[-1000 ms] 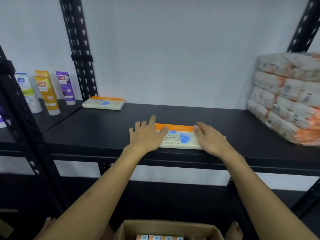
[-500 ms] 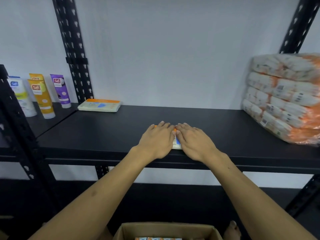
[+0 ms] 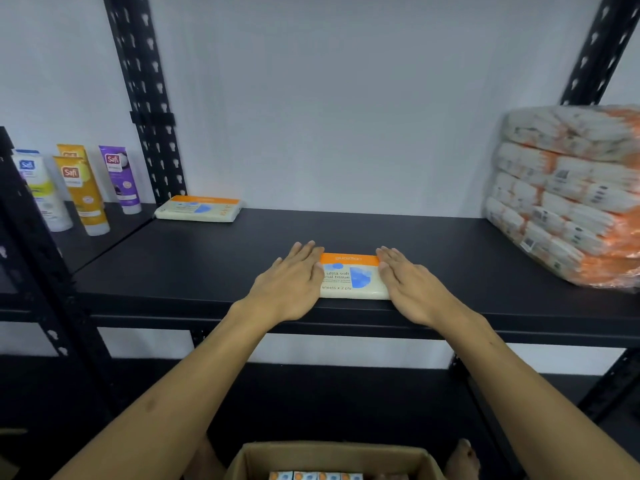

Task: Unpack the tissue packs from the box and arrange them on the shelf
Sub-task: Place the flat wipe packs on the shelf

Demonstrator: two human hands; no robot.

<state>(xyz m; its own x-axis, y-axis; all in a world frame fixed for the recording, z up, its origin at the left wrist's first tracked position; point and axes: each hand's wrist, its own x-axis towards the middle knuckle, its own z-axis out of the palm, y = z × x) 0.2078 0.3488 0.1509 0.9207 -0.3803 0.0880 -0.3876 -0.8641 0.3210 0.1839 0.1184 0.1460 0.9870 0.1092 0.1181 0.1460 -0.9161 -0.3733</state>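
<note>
A flat tissue pack (image 3: 349, 277), cream with an orange band and blue print, lies at the front edge of the black shelf (image 3: 450, 258). My left hand (image 3: 291, 282) lies flat on its left end, and my right hand (image 3: 408, 285) lies flat on its right end, fingers straight and pointing to the wall. A second tissue pack (image 3: 198, 209) lies at the shelf's back left corner. The open cardboard box (image 3: 332, 460) sits low in front of me, with the tops of more packs showing inside.
A large wrapped bundle of tissue packs (image 3: 568, 195) fills the shelf's right end. Several cosmetic tubes (image 3: 83, 188) stand on the neighbouring shelf at left. Black perforated uprights (image 3: 145, 98) rise at the back left and back right. A lower shelf lies in shadow below.
My hands, pressed together over the middle of the pack half a second ago, have slid apart to its two ends. The pack stays at the shelf's front edge.
</note>
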